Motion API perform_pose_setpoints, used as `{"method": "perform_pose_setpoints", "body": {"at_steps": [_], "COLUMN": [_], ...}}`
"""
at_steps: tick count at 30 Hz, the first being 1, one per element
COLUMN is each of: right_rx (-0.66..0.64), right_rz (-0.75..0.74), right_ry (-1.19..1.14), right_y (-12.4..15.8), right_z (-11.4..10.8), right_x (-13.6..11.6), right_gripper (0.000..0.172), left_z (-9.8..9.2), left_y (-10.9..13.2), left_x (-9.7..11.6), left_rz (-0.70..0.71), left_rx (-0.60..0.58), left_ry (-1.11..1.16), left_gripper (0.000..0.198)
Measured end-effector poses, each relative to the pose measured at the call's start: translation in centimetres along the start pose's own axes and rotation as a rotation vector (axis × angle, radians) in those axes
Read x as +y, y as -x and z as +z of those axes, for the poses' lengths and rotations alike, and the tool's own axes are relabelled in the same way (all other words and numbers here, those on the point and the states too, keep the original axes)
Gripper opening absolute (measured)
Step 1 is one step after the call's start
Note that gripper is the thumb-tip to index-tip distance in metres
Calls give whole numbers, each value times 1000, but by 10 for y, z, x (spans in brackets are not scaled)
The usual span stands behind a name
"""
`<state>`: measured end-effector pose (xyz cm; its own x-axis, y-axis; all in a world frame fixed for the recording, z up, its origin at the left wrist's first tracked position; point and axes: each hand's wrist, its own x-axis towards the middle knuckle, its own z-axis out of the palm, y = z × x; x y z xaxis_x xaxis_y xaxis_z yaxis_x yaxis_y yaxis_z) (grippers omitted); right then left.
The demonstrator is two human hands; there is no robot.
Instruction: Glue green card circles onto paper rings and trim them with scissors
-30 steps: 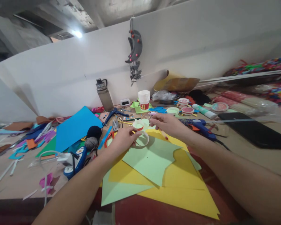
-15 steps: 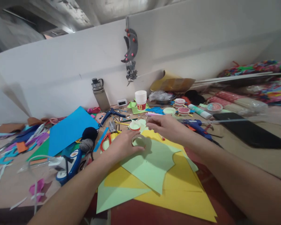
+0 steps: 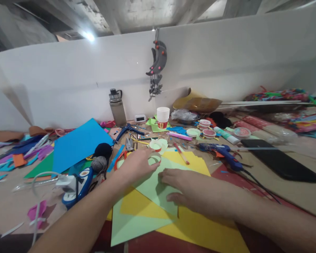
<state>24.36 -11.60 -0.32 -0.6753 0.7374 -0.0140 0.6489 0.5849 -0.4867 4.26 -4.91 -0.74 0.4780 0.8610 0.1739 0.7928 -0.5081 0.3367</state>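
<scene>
My left hand [image 3: 138,167] curls its fingers round a pale ring [image 3: 155,160], standing on the light green paper; I cannot tell if it is a tape roll or a cut cup rim. My right hand [image 3: 184,188] has its fingers stretched out, thumb apart, over the light green sheet [image 3: 158,188]. Beneath that sheet lie yellow sheets [image 3: 208,225] and more green paper. Just beyond my left hand sits a short cup piece [image 3: 155,144] with a red edge. Red-handled scissors [image 3: 119,160] are partly hidden by that hand. A red pen [image 3: 183,156] rests on the yellow paper.
On the left are blue card [image 3: 80,146] and a blue-white power strip [image 3: 80,188]. At the back stand a bottle [image 3: 117,109] and stacked paper cups [image 3: 163,117]. A blue glue gun [image 3: 226,154] and black tablet-like slab [image 3: 280,160] lie to the right.
My right hand has moved down and toward me, from above the pen onto the green paper. My left hand stays at the ring. The view has shifted slightly.
</scene>
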Motion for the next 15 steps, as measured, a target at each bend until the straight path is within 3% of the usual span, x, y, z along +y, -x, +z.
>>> {"method": "perform_pose_setpoints", "body": {"at_steps": [2,6,7,10,15], "right_rx": [-41,362,377,294,211], "right_rz": [-54,53,109,153,89], "right_ry": [-5,259,365,513,489], "right_y": [-13,-28,-29,-28,-31], "right_z": [-13,-40,-44,-45,-30], "right_x": [8,39,48,75,99], "right_gripper": [22,37,40,50,41], "left_z": [-4,-11,-11,-7,7], "left_y": [-1,-1,0,3,6], "left_x": [-1,3,5,12,22], "left_rz": [-22,-67,-58,36,200], "left_rx": [65,124,95,-22,-53], "left_ry": [-7,26,48,113,159], "left_gripper": [43,53,54,55,52]}}
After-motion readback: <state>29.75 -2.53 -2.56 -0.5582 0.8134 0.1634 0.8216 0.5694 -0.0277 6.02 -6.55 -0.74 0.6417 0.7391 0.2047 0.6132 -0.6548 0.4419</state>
